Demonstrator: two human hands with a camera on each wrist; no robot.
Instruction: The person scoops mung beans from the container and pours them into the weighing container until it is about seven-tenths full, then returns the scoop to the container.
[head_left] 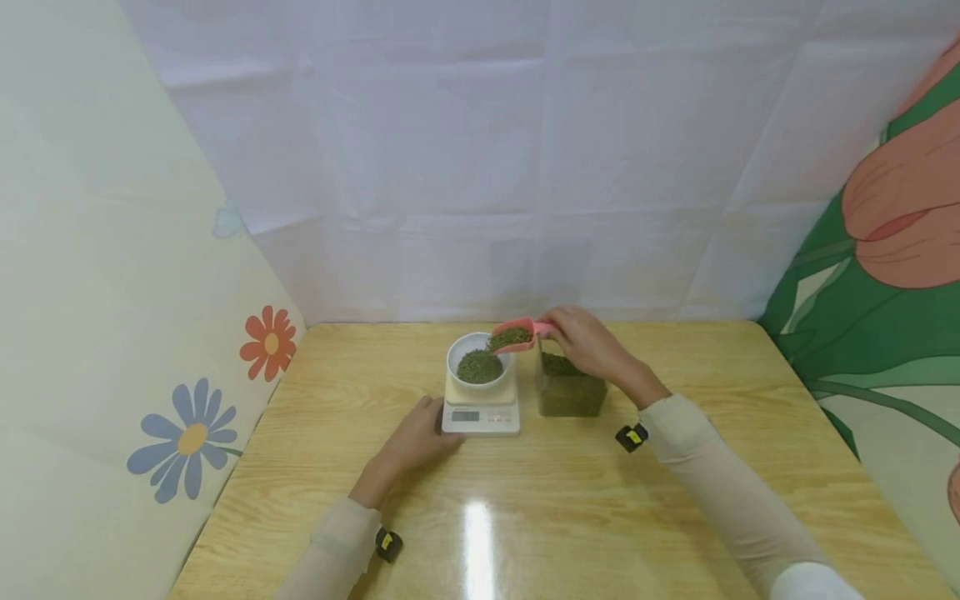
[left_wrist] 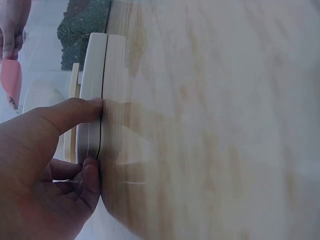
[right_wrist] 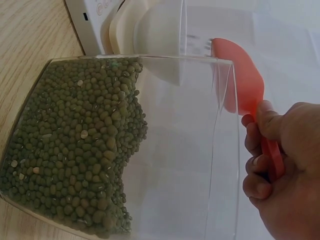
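My right hand [head_left: 588,340] grips the handle of a pink scoop [right_wrist: 242,75] loaded with green mung beans [head_left: 511,337]. The scoop's lip tips over the right rim of a white bowl [head_left: 455,367], and a few blurred beans show just off it in the right wrist view. A heap of mung beans [head_left: 480,367] lies in the bowl, which stands on a white kitchen scale [head_left: 504,425]. With thumb on the front edge and fingers curled at the left side, my left hand [left_wrist: 47,170] holds the scale's front left corner. The digits on its display are too small to read.
Right of the scale stands a clear box [right_wrist: 175,175], partly filled with mung beans [right_wrist: 65,150], under my right forearm. Both rest on a wooden table [head_left: 360,367]. A white sheet [head_left: 450,167] hangs behind its far edge; flower-patterned panels flank it.
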